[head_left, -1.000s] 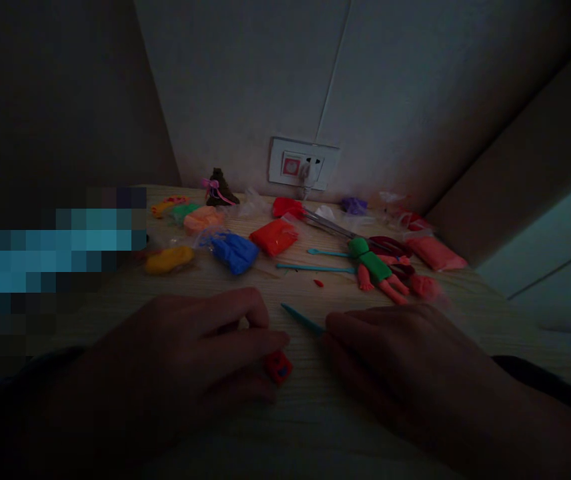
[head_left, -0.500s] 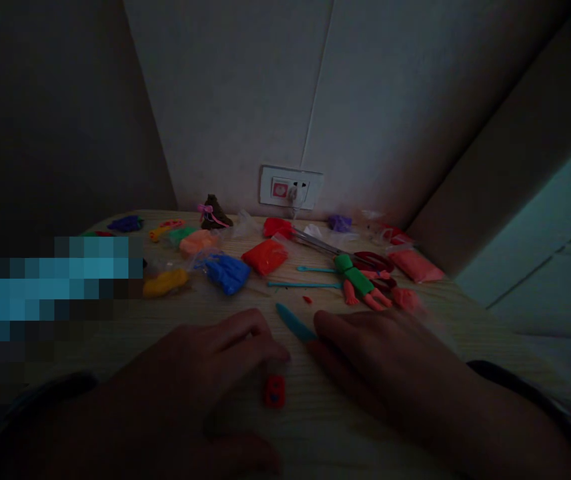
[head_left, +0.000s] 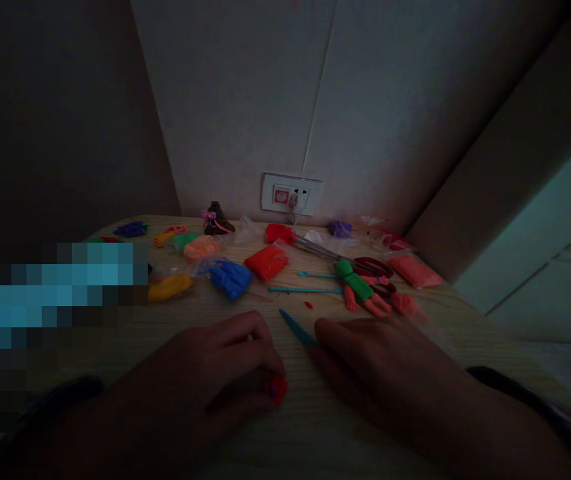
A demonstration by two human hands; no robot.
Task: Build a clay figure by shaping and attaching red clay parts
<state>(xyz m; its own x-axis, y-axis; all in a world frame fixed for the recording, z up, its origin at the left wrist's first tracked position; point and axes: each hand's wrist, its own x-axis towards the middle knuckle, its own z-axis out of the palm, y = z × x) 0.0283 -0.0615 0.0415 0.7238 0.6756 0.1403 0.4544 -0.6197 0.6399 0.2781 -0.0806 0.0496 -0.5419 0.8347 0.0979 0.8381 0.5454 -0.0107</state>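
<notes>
At the near side of the worktop (head_left: 245, 327), two bare hands. Left hand (head_left: 215, 373): fingers closed on a small red piece (head_left: 277, 391) with blue marks, near the worktop's middle. Right hand (head_left: 380, 360): fingers gripping a blue knife (head_left: 296, 327), its tip pointing to the far left, blade apart from the red piece.

Beyond the hands, centre to right: one red scrap (head_left: 308, 305); two thin blue sticks (head_left: 305, 290), lying roughly parallel; one doll (head_left: 355, 283), green head and body, pink limbs, lying beside scissors (head_left: 330, 252) with dark red handles. To the right: one bag of pink clay (head_left: 415, 269). Far right: one purple lump (head_left: 340, 229).

Centre to left: one bag of orange-red clay (head_left: 267, 263); one blue lump (head_left: 230, 278); one yellow lump (head_left: 170, 287); one peach lump (head_left: 202, 247). Far left: one brown figure (head_left: 217, 219) with a pink bow, upright. On the wall behind: one socket (head_left: 292, 194) with a plug in it.
</notes>
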